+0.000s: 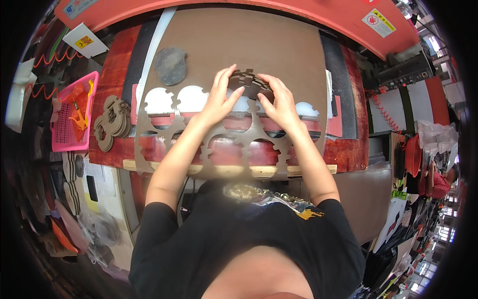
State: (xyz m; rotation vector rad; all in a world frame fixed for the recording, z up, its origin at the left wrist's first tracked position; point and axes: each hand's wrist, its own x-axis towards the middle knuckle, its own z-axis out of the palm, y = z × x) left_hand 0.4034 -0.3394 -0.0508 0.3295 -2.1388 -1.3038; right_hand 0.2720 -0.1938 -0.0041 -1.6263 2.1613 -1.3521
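A large brown sheet [239, 45] lies on a red press table [117, 60], with several rounded notched shapes cut out of its near part. My left hand [220, 97] and my right hand [277, 99] both hold a dark metal cutting die [250, 82] with notched edges, pressed flat onto the sheet just beyond the cut-out row. Fingers of both hands curl over its sides. A grey cut piece [171, 65] lies on the sheet to the left.
A stack of brown cut pieces [112, 122] sits at the table's left edge. A pink basket [74, 112] with orange items hangs further left. The red press head [298, 15] arches over the back. Another person [440, 179] sits far right.
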